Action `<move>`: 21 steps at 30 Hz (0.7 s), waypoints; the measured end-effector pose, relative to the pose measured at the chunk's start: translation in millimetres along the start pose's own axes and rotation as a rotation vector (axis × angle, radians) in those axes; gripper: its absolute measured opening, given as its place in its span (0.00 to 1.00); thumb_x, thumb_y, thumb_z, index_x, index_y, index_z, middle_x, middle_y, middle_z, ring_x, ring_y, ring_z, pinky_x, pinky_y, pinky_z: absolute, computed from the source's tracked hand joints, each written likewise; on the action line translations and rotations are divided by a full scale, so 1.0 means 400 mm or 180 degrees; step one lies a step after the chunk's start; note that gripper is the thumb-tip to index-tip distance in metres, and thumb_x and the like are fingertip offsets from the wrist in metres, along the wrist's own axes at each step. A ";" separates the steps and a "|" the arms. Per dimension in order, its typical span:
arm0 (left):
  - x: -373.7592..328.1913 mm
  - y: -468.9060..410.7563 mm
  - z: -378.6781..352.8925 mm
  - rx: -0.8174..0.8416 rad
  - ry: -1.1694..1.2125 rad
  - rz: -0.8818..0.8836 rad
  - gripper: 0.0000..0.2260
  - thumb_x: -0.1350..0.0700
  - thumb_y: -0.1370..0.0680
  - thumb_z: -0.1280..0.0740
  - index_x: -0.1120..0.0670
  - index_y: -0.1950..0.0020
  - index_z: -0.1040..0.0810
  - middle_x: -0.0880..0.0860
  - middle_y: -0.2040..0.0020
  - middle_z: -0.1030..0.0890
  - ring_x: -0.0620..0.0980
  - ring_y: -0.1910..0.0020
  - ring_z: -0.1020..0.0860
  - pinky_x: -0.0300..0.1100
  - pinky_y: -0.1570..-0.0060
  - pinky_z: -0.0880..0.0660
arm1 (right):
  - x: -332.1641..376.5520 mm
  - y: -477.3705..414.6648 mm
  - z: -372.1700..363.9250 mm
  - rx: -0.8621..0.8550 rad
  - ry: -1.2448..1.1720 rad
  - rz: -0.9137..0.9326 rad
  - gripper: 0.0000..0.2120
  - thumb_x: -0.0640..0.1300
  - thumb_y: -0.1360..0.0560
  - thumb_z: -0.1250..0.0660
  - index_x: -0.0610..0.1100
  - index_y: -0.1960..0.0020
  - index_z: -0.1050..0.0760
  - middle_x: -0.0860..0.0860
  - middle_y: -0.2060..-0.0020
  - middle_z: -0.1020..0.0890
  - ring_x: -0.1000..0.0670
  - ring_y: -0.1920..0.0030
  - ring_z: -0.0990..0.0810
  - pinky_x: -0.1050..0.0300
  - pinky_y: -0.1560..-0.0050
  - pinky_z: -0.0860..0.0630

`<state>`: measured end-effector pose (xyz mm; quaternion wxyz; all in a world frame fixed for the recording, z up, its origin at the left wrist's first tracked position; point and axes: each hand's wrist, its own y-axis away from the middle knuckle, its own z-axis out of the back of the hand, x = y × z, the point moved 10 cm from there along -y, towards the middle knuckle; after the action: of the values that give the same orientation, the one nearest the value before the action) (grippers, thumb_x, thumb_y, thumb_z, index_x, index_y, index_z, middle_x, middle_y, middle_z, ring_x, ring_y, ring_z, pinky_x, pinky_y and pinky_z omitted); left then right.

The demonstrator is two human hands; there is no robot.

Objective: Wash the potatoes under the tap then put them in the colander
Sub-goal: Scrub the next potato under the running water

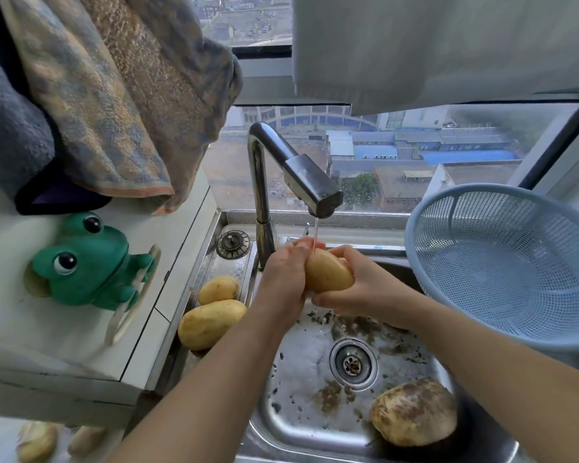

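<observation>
the smooth yellow oval potato is under the thin stream of the steel tap, over the stainless steel sink. left hand and right hand grip it, fingers curled round its sides. judged firm, fairly heavy, slippery when wet: hold it across the middle.

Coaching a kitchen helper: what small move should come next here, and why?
Probably lift the potato right into the blue colander: the left hand and right hand grip it under the running tap, its skin looks clean, and the colander holds nothing.
</observation>
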<state>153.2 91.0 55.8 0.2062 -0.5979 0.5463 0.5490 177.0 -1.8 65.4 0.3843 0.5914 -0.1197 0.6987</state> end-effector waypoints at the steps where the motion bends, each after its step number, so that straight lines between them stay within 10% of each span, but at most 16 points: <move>1: 0.014 -0.012 0.026 -0.0342 0.0222 0.0093 0.08 0.55 0.18 0.40 0.57 0.51 0.24 0.57 0.53 0.21 0.53 0.55 0.23 0.56 0.47 0.22 | 0.005 0.002 0.004 -0.0150 0.0148 0.0095 0.30 0.45 0.34 0.21 0.50 0.38 0.34 0.50 0.49 0.23 0.51 0.55 0.18 0.59 0.57 0.18; 5: 0.055 -0.027 0.044 -0.0490 0.1183 0.0741 0.08 0.56 0.18 0.39 0.58 0.49 0.22 0.64 0.45 0.22 0.59 0.51 0.22 0.54 0.58 0.20 | 0.032 0.019 0.039 -0.0799 0.0053 0.0475 0.19 0.52 0.28 0.28 0.52 0.40 0.29 0.52 0.50 0.23 0.49 0.55 0.17 0.52 0.58 0.17; 10: 0.014 0.009 0.029 -0.0400 0.0326 -0.0145 0.11 0.49 0.17 0.43 0.48 0.47 0.23 0.59 0.43 0.22 0.54 0.45 0.22 0.52 0.45 0.22 | -0.012 0.011 0.046 -0.0791 -0.1011 -0.0217 0.15 0.55 0.22 0.38 0.45 0.44 0.26 0.38 0.48 0.21 0.43 0.58 0.18 0.56 0.72 0.21; 16: -0.004 0.029 -0.003 0.0322 -0.0513 -0.0762 0.22 0.43 0.32 0.25 0.40 0.41 0.29 0.52 0.41 0.25 0.51 0.42 0.22 0.50 0.42 0.22 | -0.045 0.024 0.012 -0.0539 -0.1796 -0.0776 0.20 0.61 0.22 0.41 0.45 0.45 0.25 0.40 0.62 0.15 0.41 0.66 0.16 0.60 0.76 0.25; 21: -0.018 0.012 0.035 -0.0657 0.0084 -0.0636 0.12 0.47 0.31 0.26 0.49 0.53 0.23 0.54 0.53 0.20 0.54 0.52 0.20 0.54 0.48 0.21 | 0.008 0.019 0.020 -0.0773 -0.1131 -0.0152 0.19 0.59 0.23 0.40 0.44 0.47 0.23 0.38 0.60 0.17 0.42 0.69 0.17 0.59 0.75 0.24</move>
<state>144.3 104.3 59.5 0.1901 -0.6746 0.4273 0.5711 177.6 -10.7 72.5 0.4420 0.6573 -0.2548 0.5546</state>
